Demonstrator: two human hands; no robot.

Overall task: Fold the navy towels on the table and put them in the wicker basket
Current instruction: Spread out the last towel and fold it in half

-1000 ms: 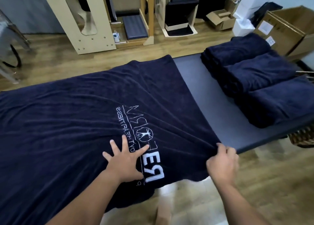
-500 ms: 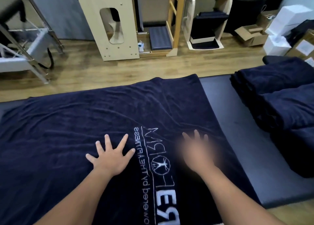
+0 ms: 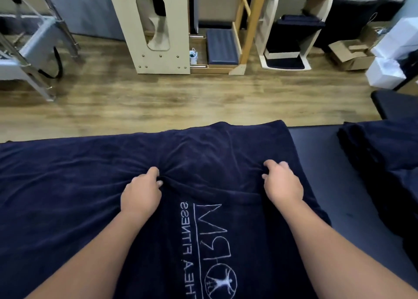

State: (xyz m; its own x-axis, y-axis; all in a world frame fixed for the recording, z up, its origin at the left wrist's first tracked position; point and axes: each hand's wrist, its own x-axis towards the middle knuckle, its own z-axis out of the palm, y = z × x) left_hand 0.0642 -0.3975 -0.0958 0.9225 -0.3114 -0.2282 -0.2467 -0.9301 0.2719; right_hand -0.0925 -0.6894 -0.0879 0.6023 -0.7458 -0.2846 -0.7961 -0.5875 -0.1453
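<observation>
A large navy towel (image 3: 67, 185) with white printed lettering lies spread across the dark table (image 3: 316, 145). My left hand (image 3: 141, 192) pinches a bunch of its cloth near the middle, and creases fan out from the fingers. My right hand (image 3: 281, 183) has curled fingers dug into the cloth closer to the towel's right edge. A stack of folded navy towels (image 3: 384, 163) sits at the table's right end. The wicker basket is not in view.
Beyond the table's far edge is wooden floor (image 3: 181, 104). A pale wooden frame (image 3: 158, 27) and a white stand (image 3: 289, 38) stand at the back. A metal frame (image 3: 34, 45) is at the far left. Cardboard and white boxes (image 3: 373, 54) sit at the far right.
Both hands have moved away from me toward the towel's far edge. They lay flat and spread half a second ago; now their fingers curl into the cloth. The view has tilted up.
</observation>
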